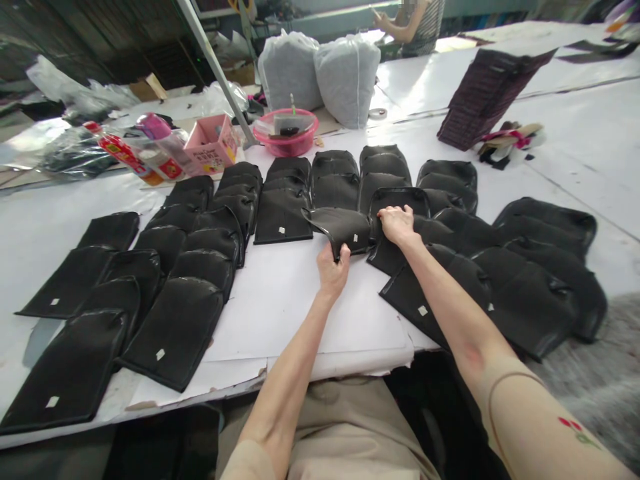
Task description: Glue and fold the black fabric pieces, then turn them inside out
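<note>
Left hand (332, 270) pinches black panel (346, 225) at its six-o'clock edge; right hand (399, 223), at two o'clock, fingers curled, hold unclear. Panel likely light, pliant; best gripped by edge.

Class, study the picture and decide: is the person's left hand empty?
No, the left hand grips the near edge of a bent black piece that bears a small pale sticker.

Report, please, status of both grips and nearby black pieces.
Left grip holds bent black piece. Right grip at adjacent black piece. Overlapping pieces lie close by.
</note>
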Action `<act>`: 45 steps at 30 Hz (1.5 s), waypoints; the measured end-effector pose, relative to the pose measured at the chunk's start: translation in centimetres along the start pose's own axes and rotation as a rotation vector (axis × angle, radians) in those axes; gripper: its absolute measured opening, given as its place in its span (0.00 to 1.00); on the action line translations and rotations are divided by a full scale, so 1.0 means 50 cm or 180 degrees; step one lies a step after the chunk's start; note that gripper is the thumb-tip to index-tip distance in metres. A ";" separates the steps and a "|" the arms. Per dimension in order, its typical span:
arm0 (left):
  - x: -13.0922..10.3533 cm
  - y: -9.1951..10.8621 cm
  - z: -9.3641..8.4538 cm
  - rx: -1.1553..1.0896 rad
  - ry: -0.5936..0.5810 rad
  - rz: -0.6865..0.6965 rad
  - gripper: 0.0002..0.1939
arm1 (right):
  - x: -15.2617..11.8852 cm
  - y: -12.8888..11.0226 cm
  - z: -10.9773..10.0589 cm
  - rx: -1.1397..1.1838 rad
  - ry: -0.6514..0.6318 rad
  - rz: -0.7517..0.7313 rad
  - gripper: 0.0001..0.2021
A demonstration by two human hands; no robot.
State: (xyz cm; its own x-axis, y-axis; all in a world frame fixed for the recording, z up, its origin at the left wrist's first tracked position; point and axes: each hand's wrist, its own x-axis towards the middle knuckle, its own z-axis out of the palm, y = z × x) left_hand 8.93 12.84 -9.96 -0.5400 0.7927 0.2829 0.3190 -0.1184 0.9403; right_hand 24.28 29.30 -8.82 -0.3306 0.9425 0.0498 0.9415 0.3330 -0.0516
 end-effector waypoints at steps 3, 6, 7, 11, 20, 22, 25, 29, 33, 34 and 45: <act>-0.010 0.006 -0.011 0.0030 0.0069 0.0079 0.11 | 0.002 0.005 -0.001 -0.0016 -0.0003 0.0017 0.19; -0.014 0.006 -0.019 0.0008 0.0078 0.0034 0.09 | 0.007 0.006 -0.007 -0.0014 -0.0074 0.0013 0.18; -0.015 0.005 -0.021 -0.0024 0.0057 -0.0014 0.09 | 0.009 0.006 -0.011 -0.0015 -0.0105 0.0015 0.18; -0.018 0.001 -0.028 0.0055 -0.0023 -0.0131 0.07 | 0.006 0.006 -0.030 -0.0015 -0.0181 -0.0062 0.17; -0.022 0.004 -0.028 -0.0374 -0.0226 -0.0569 0.08 | -0.066 0.041 -0.065 -0.0209 -0.0529 -0.0942 0.09; -0.021 0.000 -0.026 -0.0455 -0.0204 -0.0640 0.09 | -0.076 0.058 -0.074 -0.0261 -0.0542 -0.1084 0.11; -0.021 -0.009 -0.023 -0.0478 -0.0194 -0.0688 0.11 | -0.081 0.081 -0.084 -0.0272 -0.0521 -0.1277 0.14; -0.026 -0.019 -0.017 -0.0417 -0.0203 -0.0673 0.11 | -0.069 0.083 -0.089 -0.0122 -0.0417 -0.1485 0.10; -0.030 -0.021 -0.016 -0.0384 -0.0205 -0.0631 0.11 | -0.045 0.054 -0.088 -0.0013 -0.0398 -0.1531 0.13; -0.031 -0.020 -0.017 -0.0367 -0.0213 -0.0615 0.11 | -0.038 0.046 -0.088 0.0070 -0.0462 -0.1515 0.21; -0.036 -0.028 -0.020 0.0157 -0.0173 -0.0160 0.09 | 0.024 0.001 -0.059 -0.0370 -0.0553 -0.2041 0.14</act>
State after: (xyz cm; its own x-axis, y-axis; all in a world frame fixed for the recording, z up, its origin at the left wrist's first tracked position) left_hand 8.69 10.98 -11.58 -0.5136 0.8284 0.2235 0.3311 -0.0489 0.9423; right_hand 24.12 30.36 -5.80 -0.8230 0.5537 -0.1270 0.5532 0.8320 0.0429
